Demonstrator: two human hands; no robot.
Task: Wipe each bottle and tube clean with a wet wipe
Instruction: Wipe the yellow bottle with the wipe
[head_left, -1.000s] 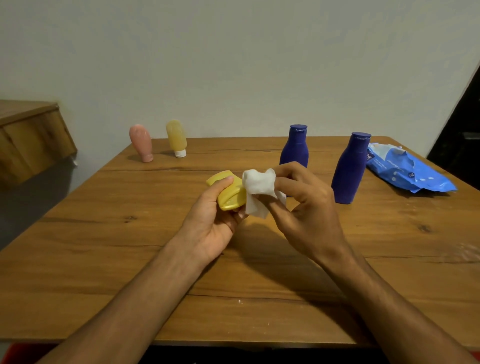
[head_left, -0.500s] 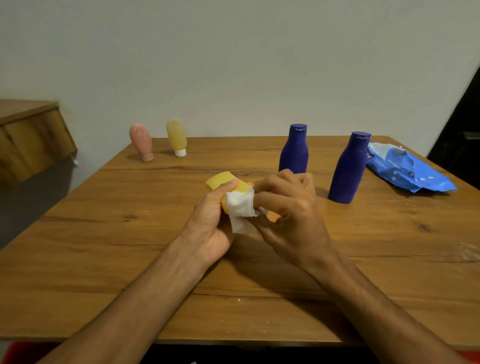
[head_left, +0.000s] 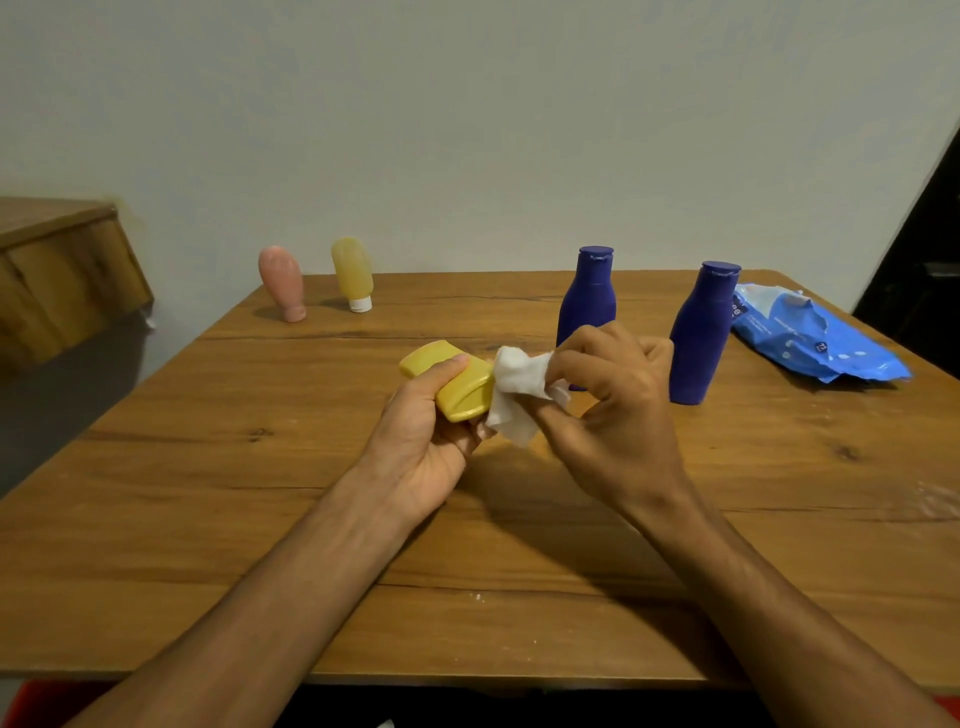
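Observation:
My left hand (head_left: 423, 441) grips a yellow bottle (head_left: 457, 387) lying sideways above the middle of the wooden table (head_left: 208, 493). My right hand (head_left: 618, 415) pinches a crumpled white wet wipe (head_left: 517, 392) against the bottle's right end. Two dark blue bottles stand upright behind my right hand, one (head_left: 589, 296) partly hidden by my fingers, the other (head_left: 701, 332) to its right. A pink tube (head_left: 283, 283) and a pale yellow tube (head_left: 354, 273) stand cap-down at the far left of the table.
A blue pack of wet wipes (head_left: 815, 335) lies at the far right of the table. A wooden cabinet (head_left: 57, 275) sits to the left, beyond the table edge. A plain wall runs behind the table.
The wipe slid from over the bottle's middle back to its right end. My right hand moved right and up with it. The left hand kept its grip on the bottle.

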